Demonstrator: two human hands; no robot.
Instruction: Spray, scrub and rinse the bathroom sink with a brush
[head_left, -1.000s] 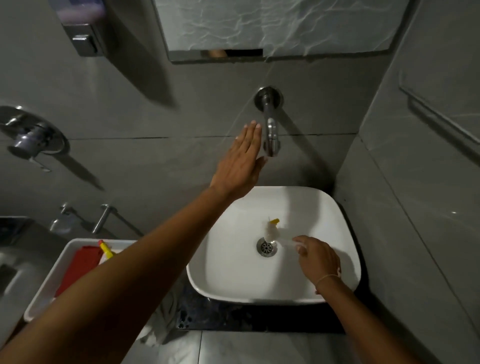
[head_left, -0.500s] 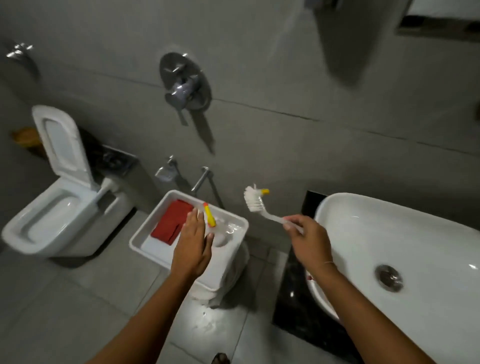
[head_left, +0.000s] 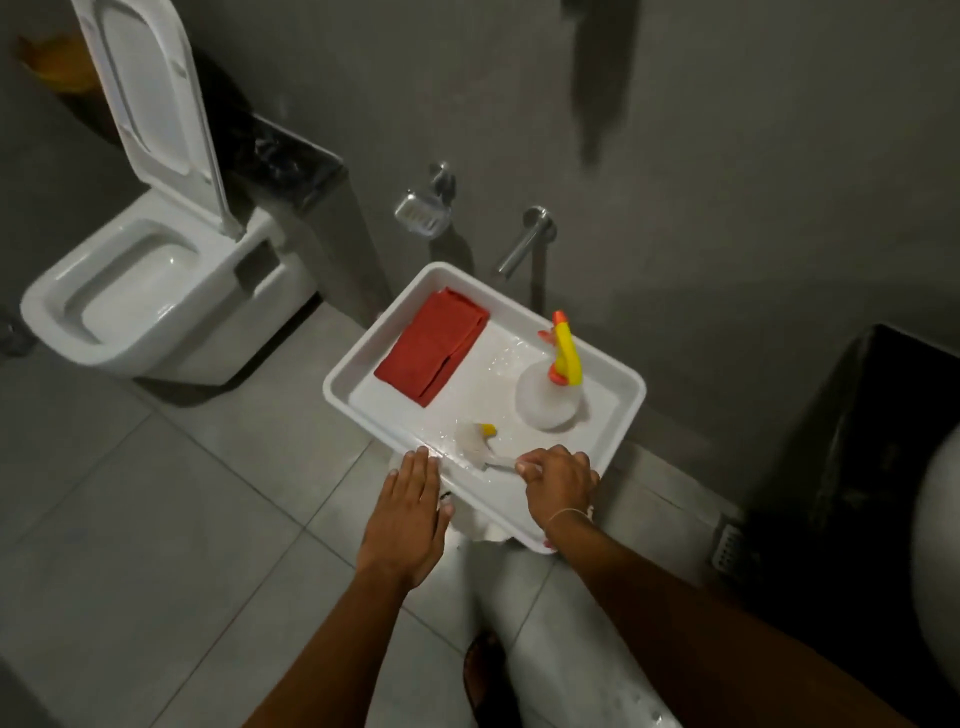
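Observation:
A white tray (head_left: 618, 415) stands low beside the wall. In it lie a folded red cloth (head_left: 431, 345) and a clear spray bottle (head_left: 545, 397) with a yellow and orange trigger. My right hand (head_left: 558, 480) is shut on the handle of a white brush (head_left: 475, 444), whose bristle head with a yellow tip rests inside the tray's front part. My left hand (head_left: 410, 512) is flat with fingers apart, its fingertips touching the tray's front rim. Only a sliver of the white sink (head_left: 935, 545) shows at the right edge.
A white toilet (head_left: 150, 291) with its lid up stands to the left. A metal soap dish (head_left: 421, 213) and a tap (head_left: 524, 244) stick out of the grey wall behind the tray. A dark counter (head_left: 857, 441) carries the sink. Grey floor tiles lie below.
The view swung from the sink down to the tray. My right hand carried the brush from the basin into the tray. My left hand left the faucet and came down to the tray's rim.

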